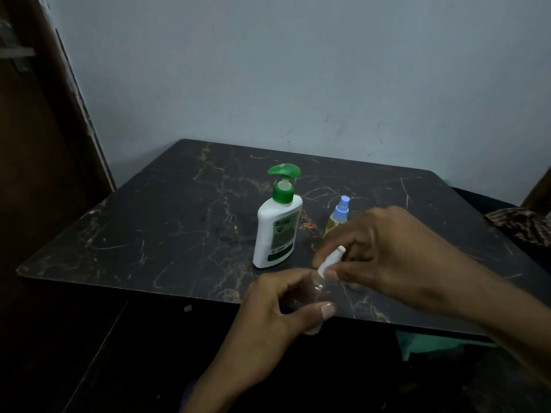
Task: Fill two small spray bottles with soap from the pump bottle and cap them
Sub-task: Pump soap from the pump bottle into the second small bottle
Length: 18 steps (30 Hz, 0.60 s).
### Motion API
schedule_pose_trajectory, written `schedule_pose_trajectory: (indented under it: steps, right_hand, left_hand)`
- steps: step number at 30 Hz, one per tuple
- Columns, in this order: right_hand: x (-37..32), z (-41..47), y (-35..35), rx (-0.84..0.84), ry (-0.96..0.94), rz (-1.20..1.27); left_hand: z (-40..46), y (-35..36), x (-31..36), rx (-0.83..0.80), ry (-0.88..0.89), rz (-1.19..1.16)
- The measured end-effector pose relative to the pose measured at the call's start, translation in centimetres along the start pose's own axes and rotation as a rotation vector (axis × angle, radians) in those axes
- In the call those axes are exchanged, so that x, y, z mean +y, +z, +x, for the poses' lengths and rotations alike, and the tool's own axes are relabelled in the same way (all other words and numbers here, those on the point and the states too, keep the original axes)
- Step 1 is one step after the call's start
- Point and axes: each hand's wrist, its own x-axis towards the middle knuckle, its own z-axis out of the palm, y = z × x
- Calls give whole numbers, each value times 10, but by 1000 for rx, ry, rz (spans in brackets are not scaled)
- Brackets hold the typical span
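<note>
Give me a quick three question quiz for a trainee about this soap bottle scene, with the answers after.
1. True or false: the pump bottle lies on its side.
2. Which hand grips the clear bottle: A left, B right?
3. What colour is the sprayer on the bottle that stands on the table?

Key:
1. False; it stands upright.
2. A; the left hand holds it while the right hand pinches its white sprayer.
3. Blue.
</note>
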Motion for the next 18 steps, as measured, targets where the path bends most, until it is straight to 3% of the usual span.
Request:
schedule_pose_trajectory:
  steps: [4,6,10,12,18]
  right_hand:
    - [-2,-5,-16,-74,-113,216]
    - [-1,-3,-19,-16,-108,237]
    - [-5,1,-5,33,-45,-214]
    - [-9,2,-2,5,-11,-256]
    - [-12,-5,-22,-153,-30,16]
  left_hand:
    - [-1,-11,1,-27,6,-92]
    - [-1,-11,1,-19,17,-54]
    - [0,-8,-3,-8,19,27]
    - [0,-8,-3,-10,18,54]
    - [-1,-11,4,-121,8,-62]
